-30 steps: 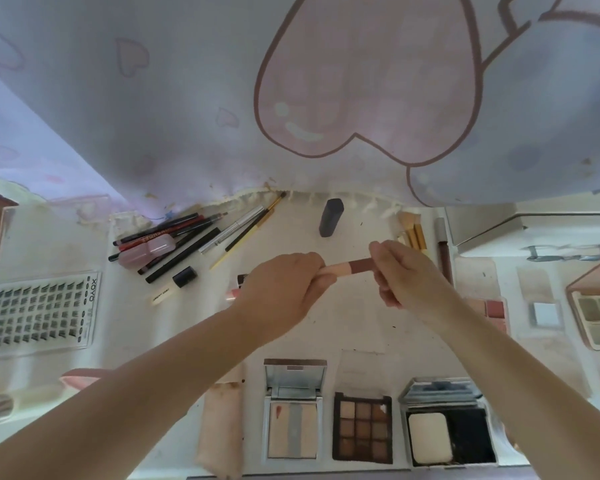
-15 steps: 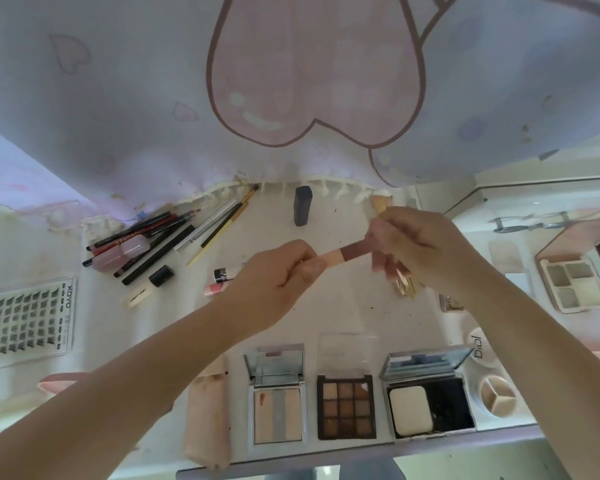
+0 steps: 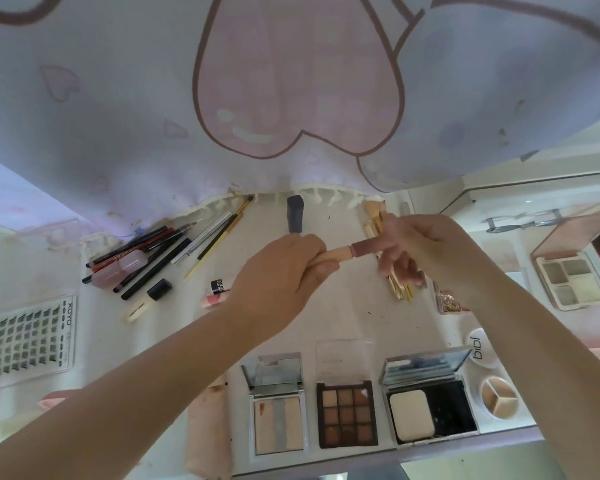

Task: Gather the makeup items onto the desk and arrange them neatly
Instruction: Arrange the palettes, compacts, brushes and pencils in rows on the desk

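Lip gloss tube (image 3: 347, 252): held above the desk (image 3: 343, 303), left hand (image 3: 284, 271) curled round the beige cap, right hand (image 3: 426, 252) pinching the mauve end. Near edge: nine-pan eyeshadow palette (image 3: 347, 414) (lid open); powder compact (image 3: 430, 407), containing puff.

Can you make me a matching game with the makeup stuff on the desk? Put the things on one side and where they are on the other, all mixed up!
Things:
1. lip gloss tube
2. brown nine-pan palette
3. lash tray
4. dark lipstick

Places:
A. standing near the curtain's fringe at the back
B. far left of the desk
C. held between the left hand and the right hand
D. front row, between two open mirrored compacts

Pairs: 1-C, 2-D, 3-B, 4-A
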A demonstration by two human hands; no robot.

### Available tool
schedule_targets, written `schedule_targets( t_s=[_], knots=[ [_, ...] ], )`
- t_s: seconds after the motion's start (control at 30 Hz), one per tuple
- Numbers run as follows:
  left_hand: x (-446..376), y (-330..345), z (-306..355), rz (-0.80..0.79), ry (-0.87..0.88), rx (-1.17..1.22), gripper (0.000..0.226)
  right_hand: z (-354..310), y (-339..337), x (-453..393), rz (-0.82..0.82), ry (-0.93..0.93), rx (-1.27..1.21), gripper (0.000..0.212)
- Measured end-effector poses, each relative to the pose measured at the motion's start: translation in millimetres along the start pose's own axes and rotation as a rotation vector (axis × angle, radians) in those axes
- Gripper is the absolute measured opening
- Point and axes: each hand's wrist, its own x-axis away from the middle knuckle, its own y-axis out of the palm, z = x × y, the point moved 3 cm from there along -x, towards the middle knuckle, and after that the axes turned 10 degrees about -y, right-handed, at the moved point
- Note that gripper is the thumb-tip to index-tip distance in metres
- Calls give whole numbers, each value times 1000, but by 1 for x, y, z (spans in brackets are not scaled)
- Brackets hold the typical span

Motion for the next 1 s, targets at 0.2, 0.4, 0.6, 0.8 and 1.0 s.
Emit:
schedule_targets(
  t_s=[0.2, 0.4, 0.6, 0.8, 1.0],
  knots=[
    [-13, 4, 3, 29, 14, -166, 42, 0, -12, 0, 68, -221, -43, 26],
    [-24, 8, 8, 28, 16, -205, 42, 14, -18, -9, 18, 5, 112, 25],
    [-30, 16, 5, -59, -7, -250, 42, 17, -24, -6, 69, -119, 0, 20],
    [-30, 18, 4, -94, 2, -259, 41, 24, -25, -7, -51, 111, 120, 27],
    [-27, 20, -2, -113, -22, -262, 42, 21, -25, -7, -83, -8, -85, 30]
  ],
)
